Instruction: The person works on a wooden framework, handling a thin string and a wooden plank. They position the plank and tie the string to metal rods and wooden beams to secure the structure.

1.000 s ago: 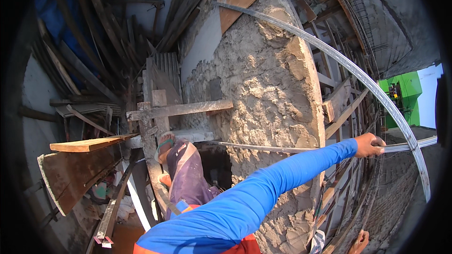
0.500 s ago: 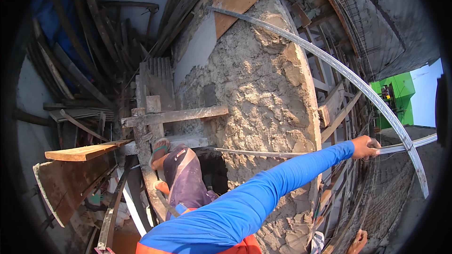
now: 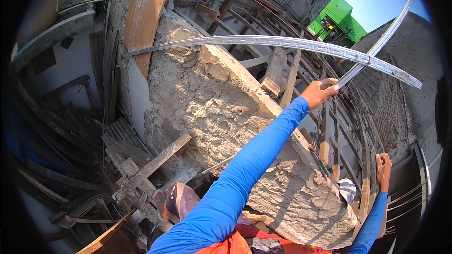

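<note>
My left hand (image 3: 320,92), at the end of a blue sleeve reaching across rough mortar, is closed round the lower end of a slim metal channel (image 3: 390,30). That channel slants up to the right and crosses a longer, slotted metal channel (image 3: 254,40). The long channel's far left end overlaps a wooden board (image 3: 147,14). At the lower right my right hand (image 3: 383,171) is closed, its fingertips pinched. A thin line, string or wire, seems to run from near my left hand to those fingertips; its kind is too fine to tell.
Rough mortar (image 3: 207,108) covers a broad slab with a raised edge. Past that edge lie timber pieces (image 3: 275,73) and gaps. Nailed planks (image 3: 153,167) are near my foot (image 3: 162,207) at the lower left. A striped cloth (image 3: 347,189) is near my right forearm.
The view has turned, and the scene sits rotated. My left hand still grips the slim channel, which now points up to the right. My right hand and forearm show more fully.
</note>
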Demonstrator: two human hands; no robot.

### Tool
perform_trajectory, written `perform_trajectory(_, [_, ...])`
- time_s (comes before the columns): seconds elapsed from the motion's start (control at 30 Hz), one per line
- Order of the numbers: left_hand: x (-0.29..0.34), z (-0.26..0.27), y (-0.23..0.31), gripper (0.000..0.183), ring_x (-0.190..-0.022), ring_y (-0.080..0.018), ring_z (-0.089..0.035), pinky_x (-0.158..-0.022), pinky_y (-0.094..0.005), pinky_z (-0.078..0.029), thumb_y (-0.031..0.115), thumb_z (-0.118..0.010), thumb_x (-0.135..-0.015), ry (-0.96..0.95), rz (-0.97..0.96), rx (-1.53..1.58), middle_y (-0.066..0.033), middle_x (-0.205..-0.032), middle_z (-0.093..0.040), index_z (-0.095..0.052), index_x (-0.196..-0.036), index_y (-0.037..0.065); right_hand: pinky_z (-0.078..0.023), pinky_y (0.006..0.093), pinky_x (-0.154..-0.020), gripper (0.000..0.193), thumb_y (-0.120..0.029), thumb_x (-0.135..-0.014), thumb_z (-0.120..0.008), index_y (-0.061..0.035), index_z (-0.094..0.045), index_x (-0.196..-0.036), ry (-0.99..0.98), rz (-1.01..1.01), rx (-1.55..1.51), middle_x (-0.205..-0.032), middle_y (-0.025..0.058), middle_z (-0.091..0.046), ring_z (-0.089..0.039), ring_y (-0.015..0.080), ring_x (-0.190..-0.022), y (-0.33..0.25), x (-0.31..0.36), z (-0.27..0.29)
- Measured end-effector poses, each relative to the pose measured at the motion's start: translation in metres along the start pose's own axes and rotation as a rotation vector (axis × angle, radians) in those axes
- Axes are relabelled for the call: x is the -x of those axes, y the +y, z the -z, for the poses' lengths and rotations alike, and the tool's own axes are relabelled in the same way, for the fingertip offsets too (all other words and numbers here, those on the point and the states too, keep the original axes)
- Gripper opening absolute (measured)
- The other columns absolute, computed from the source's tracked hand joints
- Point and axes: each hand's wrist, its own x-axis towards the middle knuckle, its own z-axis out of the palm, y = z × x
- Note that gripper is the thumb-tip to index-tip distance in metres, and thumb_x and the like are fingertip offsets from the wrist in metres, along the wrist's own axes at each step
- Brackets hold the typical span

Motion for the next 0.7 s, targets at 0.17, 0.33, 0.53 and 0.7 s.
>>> perform_trajectory(0.17, [-0.002,-0.002,-0.003,0.056,-0.076,-0.0073,-0.054,-0.065,-0.0243,-0.045,0.039,-0.068,-0.095,-0.036,0.024,0.042,-0.0003,-0.096,-0.063,-0.056,-0.138,0.004,-0.042,0.0333,-0.068,0.019,-0.016,-0.096,-0.064,-0.0004,-0.056,-0.089,0.103,-0.019,0.055,-0.077,0.0086,-0.051,-0.046,0.0189,-0.072,0.005,-0.003,0.011])
perform_trajectory(0.33, [-0.003,-0.005,-0.001,0.053,-0.072,-0.0071,-0.054,-0.061,-0.0244,-0.044,0.032,-0.067,-0.096,-0.065,0.028,0.04,-0.0015,-0.096,-0.063,-0.054,-0.143,0.01,-0.041,0.033,-0.07,0.018,-0.016,-0.095,-0.065,-0.0013,-0.056,-0.09,0.123,-0.069,0.053,-0.079,0.0071,-0.051,-0.046,0.0176,-0.075,0.016,0.008,0.009])
perform_trajectory(0.53, [-0.011,0.007,-0.002,0.055,-0.075,-0.0072,-0.048,-0.069,-0.0257,-0.043,0.032,-0.061,-0.1,-0.171,-0.004,0.09,0.0008,-0.098,-0.059,-0.046,-0.149,0.011,-0.04,0.0318,-0.07,0.02,-0.015,-0.095,-0.064,-0.0005,-0.053,-0.088,0.111,-0.083,0.024,-0.078,0.0062,-0.046,-0.042,0.016,-0.075,0.004,0.013,0.003])
perform_trajectory(0.7, [-0.007,0.002,-0.001,0.057,-0.086,-0.0096,-0.053,-0.077,-0.0256,-0.047,0.029,-0.061,-0.1,-0.203,-0.024,0.101,-0.001,-0.095,-0.059,-0.045,-0.149,0.007,-0.039,0.0323,-0.07,0.021,-0.015,-0.096,-0.062,-0.0006,-0.051,-0.087,0.102,-0.073,0.092,-0.079,0.0076,-0.045,-0.041,0.0168,-0.075,0.023,0.016,-0.001])
